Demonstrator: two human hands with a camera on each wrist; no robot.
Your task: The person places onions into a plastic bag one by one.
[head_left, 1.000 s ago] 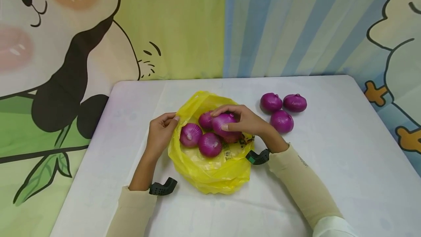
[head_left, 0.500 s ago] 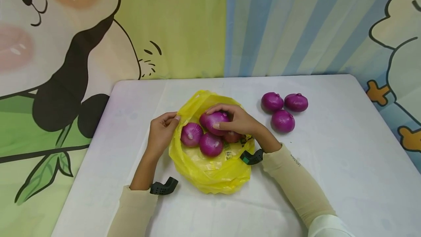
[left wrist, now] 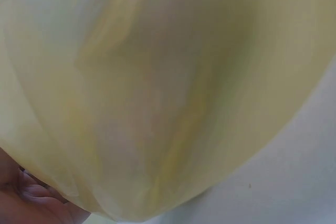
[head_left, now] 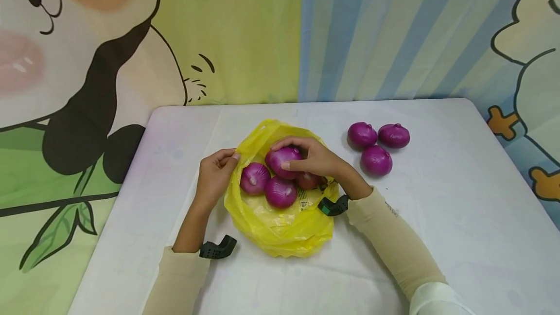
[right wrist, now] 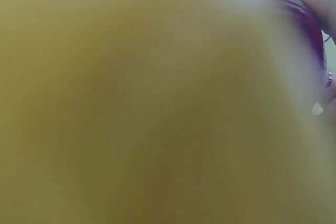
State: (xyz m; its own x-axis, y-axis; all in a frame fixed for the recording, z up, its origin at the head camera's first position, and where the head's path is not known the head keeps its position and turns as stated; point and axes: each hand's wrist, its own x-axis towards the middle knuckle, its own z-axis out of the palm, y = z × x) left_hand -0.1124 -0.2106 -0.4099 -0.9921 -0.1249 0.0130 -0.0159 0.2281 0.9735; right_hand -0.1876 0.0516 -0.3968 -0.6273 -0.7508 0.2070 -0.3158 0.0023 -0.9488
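Observation:
In the head view a yellow plastic bag point(head_left: 280, 242) stands open on the table with purple onions inside. My left hand point(head_left: 215, 174) pinches the bag's left rim between thumb and fingers. Over the bag's mouth, my right hand point(head_left: 317, 159) holds an onion point(head_left: 283, 162), thumb on the near side and fingers over the top. Beneath and around it lie an onion point(head_left: 255, 178) at the left, an onion point(head_left: 281, 192) at the front and a redder onion point(head_left: 308, 180) partly under my hand. Yellow plastic fills most of both wrist views; the held onion point(right wrist: 310, 30) shows at the right wrist view's upper right.
Three more onions point(head_left: 376, 161) sit grouped on the white table point(head_left: 450, 198), right of the bag and toward the back. A printed cloth backdrop point(head_left: 245, 38) hangs behind the table's far edge. Black wrist devices point(head_left: 218, 248) are worn on both wrists.
My right hand has moved left with its onion, from the bag's right side toward the middle, over the onion at the back. My left hand keeps its pinch on the rim.

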